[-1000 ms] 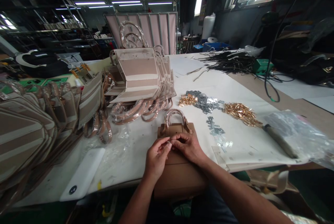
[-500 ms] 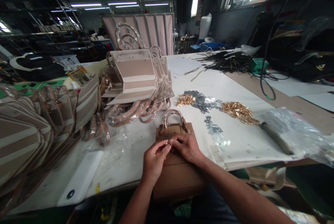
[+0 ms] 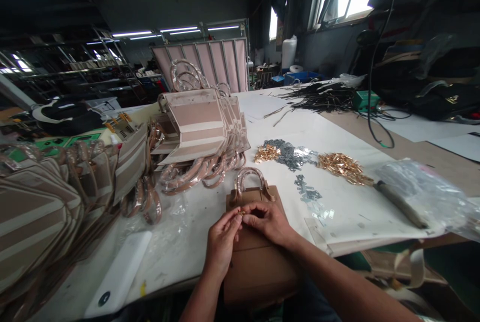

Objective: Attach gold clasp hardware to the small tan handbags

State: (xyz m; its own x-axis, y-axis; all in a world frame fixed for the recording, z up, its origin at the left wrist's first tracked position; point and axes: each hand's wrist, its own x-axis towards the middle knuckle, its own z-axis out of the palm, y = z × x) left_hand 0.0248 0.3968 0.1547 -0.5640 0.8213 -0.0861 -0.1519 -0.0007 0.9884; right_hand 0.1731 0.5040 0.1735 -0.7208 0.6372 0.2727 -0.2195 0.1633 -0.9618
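Note:
A tan handbag (image 3: 258, 257) with a plastic-wrapped handle lies at the table's front edge, partly over my lap. Above its upper part, my left hand (image 3: 222, 239) and my right hand (image 3: 270, 222) meet fingertip to fingertip. Between them is a small gold metal fitting (image 3: 242, 213), pinched by both hands; its exact shape is mostly covered by the fingers. Beyond the bag lie a small heap of gold fittings (image 3: 267, 153), a pile of flat silver metal plates (image 3: 292, 156) and a larger heap of gold fittings (image 3: 343, 167).
Stacked unfinished bag panels (image 3: 198, 112) with wrapped handles fill the table's left and middle. A white long block (image 3: 120, 274) lies front left. At right are a dark rod (image 3: 401, 204) and clear plastic bags (image 3: 423, 192). Black strips (image 3: 318, 96) lie at the back.
The whole view has shifted, so the table and bag sit lower in the picture. Both hands stay together at the gold fitting, with the fingers slightly rearranged around it.

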